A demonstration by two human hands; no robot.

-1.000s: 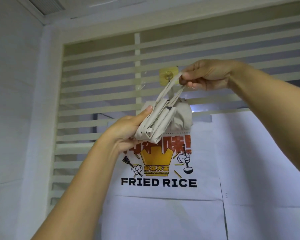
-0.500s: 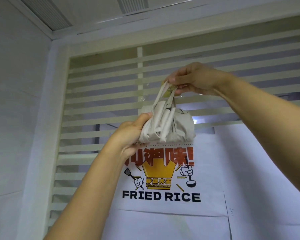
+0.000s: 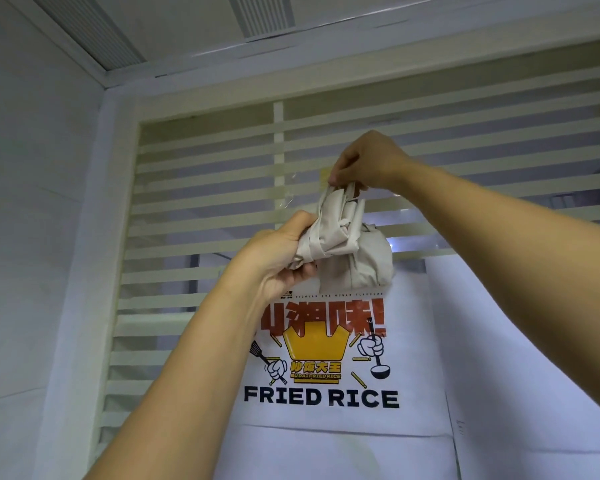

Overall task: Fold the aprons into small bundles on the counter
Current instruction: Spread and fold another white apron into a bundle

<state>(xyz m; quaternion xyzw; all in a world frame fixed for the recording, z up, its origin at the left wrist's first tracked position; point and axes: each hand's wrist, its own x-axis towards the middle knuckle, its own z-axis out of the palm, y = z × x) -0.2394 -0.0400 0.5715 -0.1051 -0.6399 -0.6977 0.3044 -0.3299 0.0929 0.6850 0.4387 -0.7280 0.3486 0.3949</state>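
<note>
Left hand [image 3: 278, 261] grips the folded beige cloth apron bundle [image 3: 329, 237], raised before the slatted window [image 3: 201, 188]. Right hand [image 3: 369, 161], directly above, pinches its upright strap loop [image 3: 352, 192] beside the yellow hook [image 3: 325, 174].

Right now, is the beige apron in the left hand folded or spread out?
Folded: the apron is a tight bundle with a strap wound round it, gripped by the left hand.

From my remote feed: a white poster [image 3: 409, 375] on the striped glass partition [image 3: 205, 188] reads "FRIED RICE" in bold black. Its yellow crown emblem [image 3: 315, 344] carries "炒饭大王" and "BUDAI FRIED RICE". Above it are red characters ending "味!", partly hidden.
</note>
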